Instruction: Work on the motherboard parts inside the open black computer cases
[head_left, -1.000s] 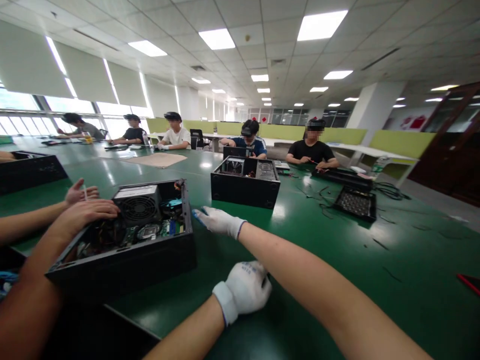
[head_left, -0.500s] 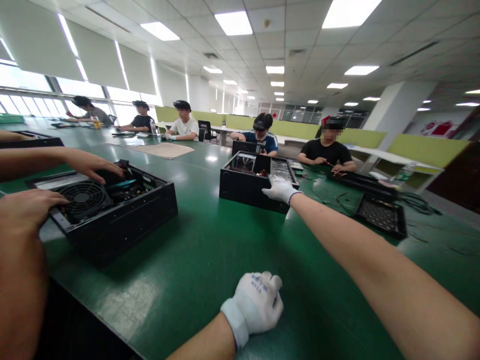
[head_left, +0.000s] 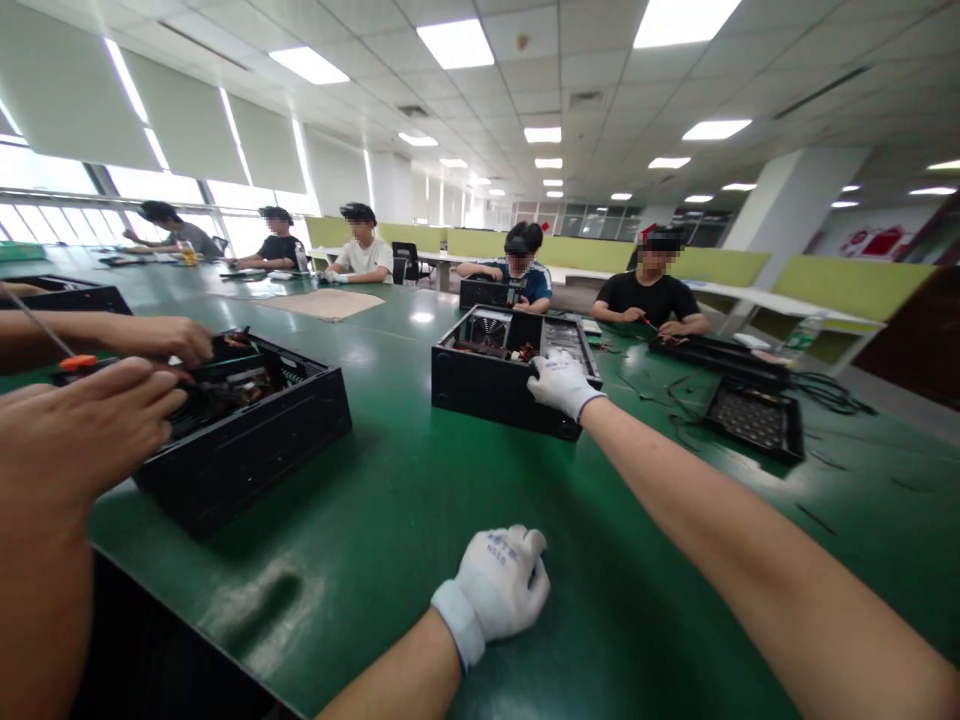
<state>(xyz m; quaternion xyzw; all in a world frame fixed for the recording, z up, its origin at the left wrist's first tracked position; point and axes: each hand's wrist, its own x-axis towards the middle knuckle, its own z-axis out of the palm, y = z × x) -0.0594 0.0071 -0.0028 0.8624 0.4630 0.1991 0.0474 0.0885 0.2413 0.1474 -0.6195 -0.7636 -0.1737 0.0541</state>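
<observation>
My left hand [head_left: 501,585], in a white glove, rests on the green table [head_left: 360,560] near its front edge, its fingers curled into a fist; whether anything is inside is hidden. Farther forward, my right hand [head_left: 561,385], gloved too, grips the near right wall of an open black computer case [head_left: 495,392], thumb outside and fingers over the rim. A fan grille and coloured wires show inside the case.
At left, a co-worker's bare hands [head_left: 97,420] with an orange-ended tool are over another black case [head_left: 262,440]. Several people sit across the table. A black panel [head_left: 754,420] and cables [head_left: 832,392] lie at right; brown sheet [head_left: 326,303] behind.
The co-worker's hand at left has come up holding the tool, and the fan there is now covered from view. My hands keep their poses; the view has shifted slightly.
</observation>
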